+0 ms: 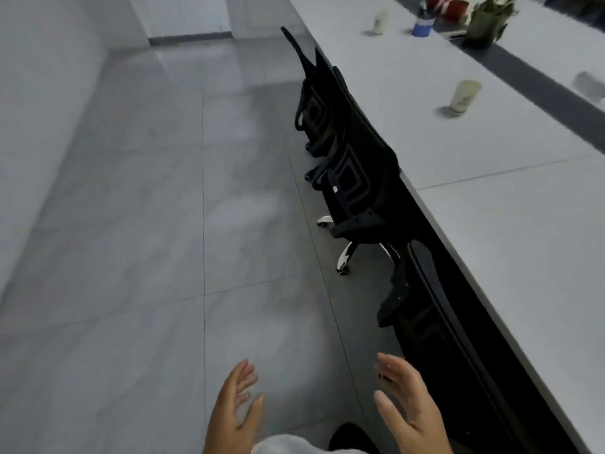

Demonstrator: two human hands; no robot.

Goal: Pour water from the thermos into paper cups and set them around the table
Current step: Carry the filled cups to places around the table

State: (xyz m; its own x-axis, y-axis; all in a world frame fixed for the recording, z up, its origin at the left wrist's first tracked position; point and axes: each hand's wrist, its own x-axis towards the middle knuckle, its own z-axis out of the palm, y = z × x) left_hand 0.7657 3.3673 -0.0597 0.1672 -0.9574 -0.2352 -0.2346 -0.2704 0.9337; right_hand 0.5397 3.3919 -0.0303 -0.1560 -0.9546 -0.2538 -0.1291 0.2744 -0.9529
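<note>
A long pale surface (491, 224) is carrying two paper cups (463, 96) (380, 22) standing well apart, a blue container (422, 26), and a leafy plant (489, 19) beside red pots (450, 6) at the far end.

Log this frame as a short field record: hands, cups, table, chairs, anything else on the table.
left hand: left hand open, holds nothing, over the floor
right hand: right hand open, holds nothing
cups: near paper cup and far paper cup, both upright on the table
table: long white table on the person's right
chairs: black chairs pushed in along the table's edge
other: blue container and plant at the far end
thermos: not visible
image: motion-blurred
</note>
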